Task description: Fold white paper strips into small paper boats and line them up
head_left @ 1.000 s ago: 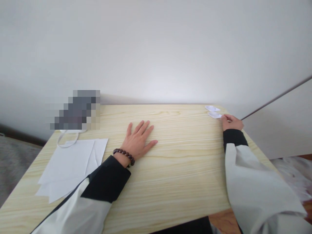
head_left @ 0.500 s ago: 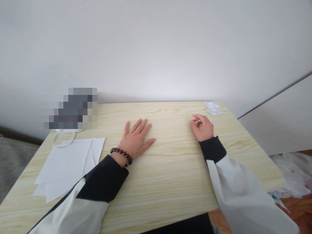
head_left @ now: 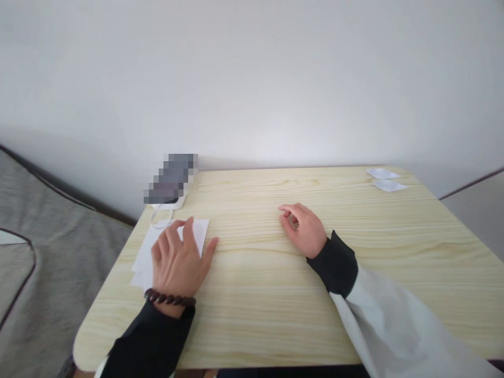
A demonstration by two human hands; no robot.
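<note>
My left hand (head_left: 179,262) hovers over or rests on a stack of white paper sheets (head_left: 200,229) at the left of the table. Its fingers are bent but apart, with the thumb out to the right; nothing shows in its grasp. Whether it touches the paper I cannot tell. On the wooden-look table (head_left: 252,299), right of centre, lies my right hand (head_left: 305,231). Its fingers curl loosely, a gap shows between thumb and forefinger, and no object is seen in it. Part of the paper stack is hidden beneath my left hand.
A blurred-out dark device (head_left: 171,178) leans on a white stand (head_left: 179,202) at the back left, with a white loop (head_left: 162,216) before it. Two small folded white papers (head_left: 381,174) lie at the back right. A wall borders the table; grey fabric (head_left: 59,262) lies left.
My left hand has moved left from the bare tabletop onto or above the paper, its fingers now more bent. My right hand has come nearer, still curled. The view has turned left.
</note>
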